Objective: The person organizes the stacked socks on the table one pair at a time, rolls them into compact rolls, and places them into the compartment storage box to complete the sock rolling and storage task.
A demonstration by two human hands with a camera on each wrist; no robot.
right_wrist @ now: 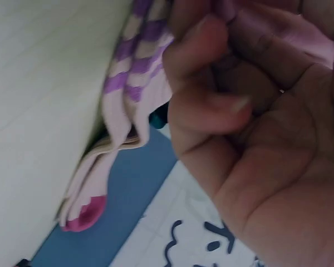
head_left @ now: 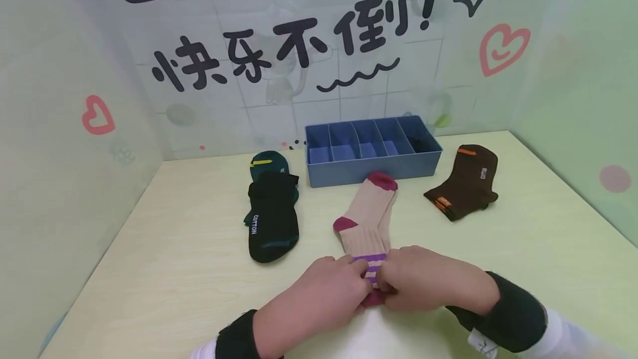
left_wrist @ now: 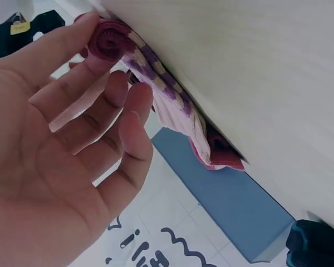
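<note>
A pair of pink socks (head_left: 368, 215) with dark-red toes and heels lies lengthwise before me, purple stripes near the cuff. My left hand (head_left: 339, 288) holds the cuff end from the left. In the left wrist view, its thumb and forefinger pinch the dark-red cuff (left_wrist: 108, 40), which is curled into a small roll. From the other side my right hand (head_left: 423, 280) grips the same end with bent fingers, close beside the left. The right wrist view shows the striped part (right_wrist: 134, 50) running out past those fingers; the cuff there is mostly hidden by the hand.
Behind the socks stands a blue divided box (head_left: 371, 169), something dark in its rightmost compartment. Left of the socks, a black pair (head_left: 272, 220) overlaps a dark-green pair (head_left: 269, 162). A brown pair (head_left: 466, 181) lies to the right. Printed walls (head_left: 299, 71) border the table.
</note>
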